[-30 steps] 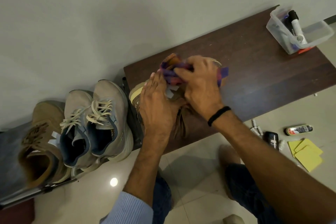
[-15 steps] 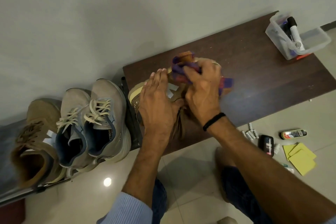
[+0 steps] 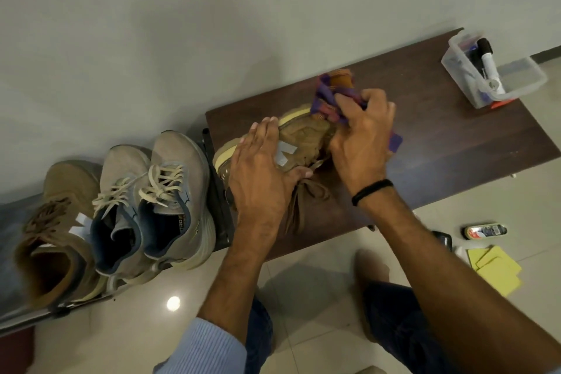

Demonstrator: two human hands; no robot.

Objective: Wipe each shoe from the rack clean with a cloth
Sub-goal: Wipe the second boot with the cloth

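The tan shoe (image 3: 303,140) lay with its side turned up on the dark bench (image 3: 440,136), near the left end. The left hand (image 3: 261,173) pressed it down with straight fingers, and the right hand (image 3: 361,143) gripped the purple cloth (image 3: 328,97) in curled fingers at the toe. With only a flat press holding it, a strong rub could slide the shoe toward the wall, or the cloth could snag the loose laces (image 3: 306,191)

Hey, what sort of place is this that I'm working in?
Probably a home entryway or shoe corner: a dark metal shoe rack holding grey lace-up sneakers, a dark brown wooden bench against a plain wall, and a small shoe-polish tin on the tiled floor.
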